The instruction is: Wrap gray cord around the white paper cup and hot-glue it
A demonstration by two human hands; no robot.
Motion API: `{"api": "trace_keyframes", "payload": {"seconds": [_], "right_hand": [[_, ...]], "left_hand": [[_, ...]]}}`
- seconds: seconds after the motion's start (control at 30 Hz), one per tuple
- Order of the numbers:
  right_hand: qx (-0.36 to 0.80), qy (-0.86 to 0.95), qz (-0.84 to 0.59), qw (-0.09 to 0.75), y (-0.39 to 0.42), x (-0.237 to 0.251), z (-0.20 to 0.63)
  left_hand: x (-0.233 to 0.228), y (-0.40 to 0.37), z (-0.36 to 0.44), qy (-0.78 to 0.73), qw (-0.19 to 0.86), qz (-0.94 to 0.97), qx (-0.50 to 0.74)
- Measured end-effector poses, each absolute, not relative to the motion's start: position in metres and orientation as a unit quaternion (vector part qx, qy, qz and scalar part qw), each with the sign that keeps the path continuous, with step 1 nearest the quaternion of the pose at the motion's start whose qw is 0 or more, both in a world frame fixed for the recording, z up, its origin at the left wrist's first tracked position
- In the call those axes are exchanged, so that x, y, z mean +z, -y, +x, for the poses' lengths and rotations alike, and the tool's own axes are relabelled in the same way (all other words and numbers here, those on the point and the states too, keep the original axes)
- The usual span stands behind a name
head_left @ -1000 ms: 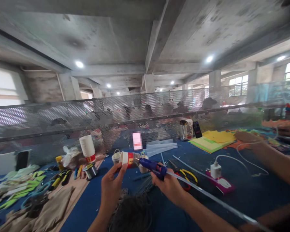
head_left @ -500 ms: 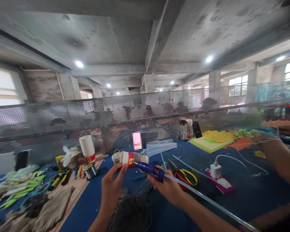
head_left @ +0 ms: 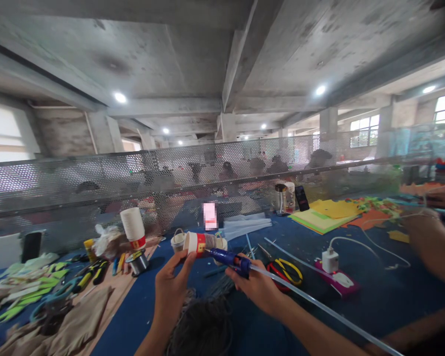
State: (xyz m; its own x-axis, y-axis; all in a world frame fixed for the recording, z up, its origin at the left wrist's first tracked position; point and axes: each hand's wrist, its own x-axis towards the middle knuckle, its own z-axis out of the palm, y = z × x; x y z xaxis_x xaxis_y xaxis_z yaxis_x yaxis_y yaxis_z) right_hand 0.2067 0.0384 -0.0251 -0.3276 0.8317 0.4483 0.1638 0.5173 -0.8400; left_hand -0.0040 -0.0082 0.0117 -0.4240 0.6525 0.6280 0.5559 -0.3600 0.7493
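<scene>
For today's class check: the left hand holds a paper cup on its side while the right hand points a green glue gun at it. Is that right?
Not quite. The head view shows the glue gun is blue, not green. The rest stands: the left hand holds the paper cup on its side, and the right hand points the gun at it.

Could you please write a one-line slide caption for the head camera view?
Left hand holds a paper cup sideways while right hand aims a blue glue gun at it.

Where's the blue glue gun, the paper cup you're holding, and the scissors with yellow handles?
blue glue gun [head_left: 228,258], head view, middle of its blue barrel
paper cup [head_left: 197,244], head view, its red band
yellow-handled scissors [head_left: 291,270], head view, one yellow handle loop
</scene>
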Motion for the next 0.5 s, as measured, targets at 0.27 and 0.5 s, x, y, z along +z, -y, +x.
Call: {"api": "trace_keyframes", "payload": {"seconds": [0.27,0.5], "right_hand": [[0.366,0.725,-0.346,0.470,-0.0372,-0.0260,0.2052],[0.362,0.730,-0.341,0.468,-0.0361,-0.0231,0.2067]], "left_hand": [[0.0127,0.0088,-0.0026,-0.562,0.032,0.538,0.627],[0.0111,0.0072,-0.0053,-0.568,0.029,0.545,0.616]]}}
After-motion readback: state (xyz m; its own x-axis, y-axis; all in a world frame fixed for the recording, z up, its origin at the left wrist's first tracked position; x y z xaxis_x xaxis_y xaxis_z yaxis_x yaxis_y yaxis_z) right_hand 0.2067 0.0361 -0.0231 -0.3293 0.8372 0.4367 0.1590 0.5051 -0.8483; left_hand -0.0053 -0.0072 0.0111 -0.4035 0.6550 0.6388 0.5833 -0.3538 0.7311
